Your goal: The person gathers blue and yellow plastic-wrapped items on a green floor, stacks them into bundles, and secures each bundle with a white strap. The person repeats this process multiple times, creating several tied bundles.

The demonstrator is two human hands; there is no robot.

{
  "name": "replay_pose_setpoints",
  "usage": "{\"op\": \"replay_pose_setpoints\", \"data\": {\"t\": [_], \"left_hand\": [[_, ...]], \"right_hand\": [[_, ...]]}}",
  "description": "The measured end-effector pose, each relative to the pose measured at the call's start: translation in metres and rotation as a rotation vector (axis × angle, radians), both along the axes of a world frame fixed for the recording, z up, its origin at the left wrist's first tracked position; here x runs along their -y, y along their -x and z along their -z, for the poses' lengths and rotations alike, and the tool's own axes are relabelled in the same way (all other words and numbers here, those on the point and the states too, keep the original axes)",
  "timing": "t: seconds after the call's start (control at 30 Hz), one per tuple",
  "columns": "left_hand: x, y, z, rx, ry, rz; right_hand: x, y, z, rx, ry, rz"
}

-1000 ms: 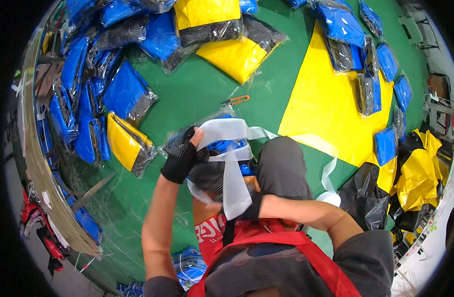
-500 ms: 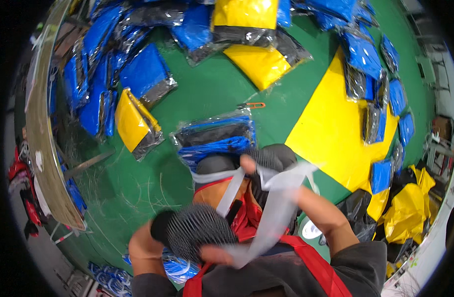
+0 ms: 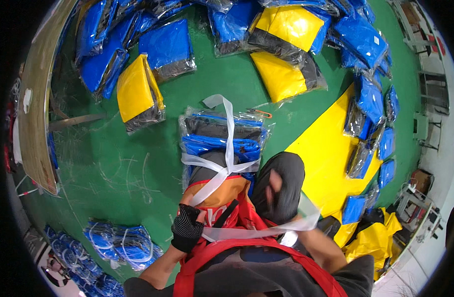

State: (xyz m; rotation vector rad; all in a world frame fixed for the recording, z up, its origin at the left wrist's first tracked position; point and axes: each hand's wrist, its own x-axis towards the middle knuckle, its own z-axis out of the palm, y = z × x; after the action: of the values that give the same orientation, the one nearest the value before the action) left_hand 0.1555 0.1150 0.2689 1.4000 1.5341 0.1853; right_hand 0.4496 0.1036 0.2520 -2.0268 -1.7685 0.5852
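Observation:
My left hand (image 3: 187,225), in a black fingerless glove, is closed on a white plastic strap (image 3: 214,187). The strap crosses itself over the front of a stack of clear-bagged, folded blue and black sheets (image 3: 222,144). One strap end lies up over the stack, and another length loops across my lap toward my right forearm. My right hand (image 3: 274,190), also dark-gloved, is smeared by motion beside my right knee; whether its fingers grip the strap does not show. Orange-handled thread snips (image 3: 263,113) lie just beyond the stack.
Bagged blue packages (image 3: 167,47) and yellow ones (image 3: 138,94) lie around the green floor. A yellow sheet (image 3: 316,143) spreads at the right. Strapped blue bundles (image 3: 123,242) sit at lower left, near a wooden table (image 3: 36,114). Crumpled yellow material (image 3: 378,240) lies at lower right.
The strap has gone from a blurred loose length above my lap to lying crossed over the stack. My left hand has shifted slightly left; my right hand has moved a little lower. The view has shifted.

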Motion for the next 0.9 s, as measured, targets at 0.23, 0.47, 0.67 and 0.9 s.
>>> {"op": "replay_pose_setpoints", "data": {"t": [0.23,0.47,0.67,0.9], "left_hand": [[-0.026,0.002,0.001,-0.390,-0.390,0.586],[-0.035,-0.002,0.002,-0.084,-0.277,0.298],[-0.031,0.017,0.029,0.367,0.299,-0.148],[-0.031,0.021,0.001,0.587,0.508,-0.055]], "right_hand": [[0.064,-0.049,-0.060,-0.611,0.472,0.101],[-0.113,0.062,0.054,-0.402,0.213,-0.015],[-0.102,0.063,0.002,-1.945,0.323,0.587],[-0.052,0.056,-0.061,-0.956,0.284,0.397]]}}
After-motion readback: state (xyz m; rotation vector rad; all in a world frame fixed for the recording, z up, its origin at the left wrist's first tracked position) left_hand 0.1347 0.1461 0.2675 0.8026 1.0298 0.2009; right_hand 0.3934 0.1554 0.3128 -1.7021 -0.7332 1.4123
